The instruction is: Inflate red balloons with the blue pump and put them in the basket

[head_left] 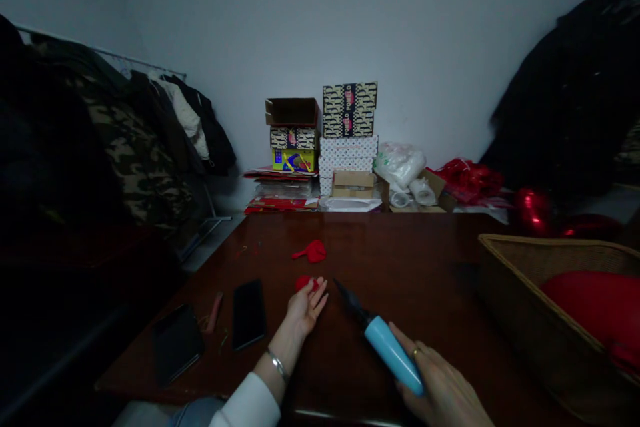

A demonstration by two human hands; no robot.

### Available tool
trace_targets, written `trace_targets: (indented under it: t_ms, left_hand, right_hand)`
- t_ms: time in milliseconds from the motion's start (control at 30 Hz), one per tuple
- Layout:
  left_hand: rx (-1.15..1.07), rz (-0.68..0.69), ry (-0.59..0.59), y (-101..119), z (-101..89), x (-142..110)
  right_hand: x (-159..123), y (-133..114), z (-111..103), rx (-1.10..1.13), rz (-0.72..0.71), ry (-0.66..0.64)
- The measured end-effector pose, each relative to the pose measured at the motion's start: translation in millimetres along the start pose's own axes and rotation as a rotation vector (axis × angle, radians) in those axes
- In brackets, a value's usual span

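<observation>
My left hand (303, 312) is palm up over the table, the thumb pressing a limp red balloon (302, 282) against the fingers. Part of that balloon is hidden by the thumb. Wrapped round the light blue barrel of a hand balloon pump (394, 351) is my right hand (440, 380). The pump's black nozzle points up and left, its tip a little to the right of my left fingertips and apart from them. Beyond my left hand, another uninflated red balloon (315, 251) lies flat on the brown table (395, 247).
Left of my arm lie a black phone (249, 313), a small reddish stick-like object (215, 311) and a dark flat device (178, 343). A wicker basket (530, 293) with an inflated red balloon (595, 307) stands on the right. Stacked boxes (349, 153) rise behind the table.
</observation>
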State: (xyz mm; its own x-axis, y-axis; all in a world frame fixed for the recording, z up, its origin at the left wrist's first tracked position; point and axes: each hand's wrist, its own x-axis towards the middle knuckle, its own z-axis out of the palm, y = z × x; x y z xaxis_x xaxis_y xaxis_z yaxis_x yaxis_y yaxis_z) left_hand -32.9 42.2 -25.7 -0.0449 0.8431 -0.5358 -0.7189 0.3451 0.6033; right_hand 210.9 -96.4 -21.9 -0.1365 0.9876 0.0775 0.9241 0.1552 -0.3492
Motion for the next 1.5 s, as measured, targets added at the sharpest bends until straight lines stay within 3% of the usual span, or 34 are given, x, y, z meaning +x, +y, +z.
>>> trace_targets:
  t_ms: [167,333,667,1233,1367,1500]
  left_hand:
    - [-0.001,0.033,-0.019,-5.8,-7.1,-15.8]
    - [-0.003,0.05,-0.078,-12.5,-13.4,-26.0]
    - [0.011,0.062,-0.101,-20.6,-13.6,-22.8]
    - [0.043,-0.032,-0.174,-36.7,-11.8,-32.0]
    - [0.079,-0.013,-0.167,-41.7,-12.1,-34.4]
    - [0.274,-0.026,-0.21,-42.3,-11.2,-41.4]
  right_hand:
    - [-28.4,-27.9,0.8,0.005,0.004,-0.053]
    - [-38.4,-38.6,1.3,0.003,0.015,-0.046]
    - [-27.1,-46.5,2.7,0.008,0.04,-0.059]
    - [-18.7,-60.7,-4.9,0.261,0.023,-0.113]
    - [-16.3,-58.7,0.1,0.249,0.042,-0.11]
    - [-17.2,-56.2,8.6,0.064,0.05,-0.017]
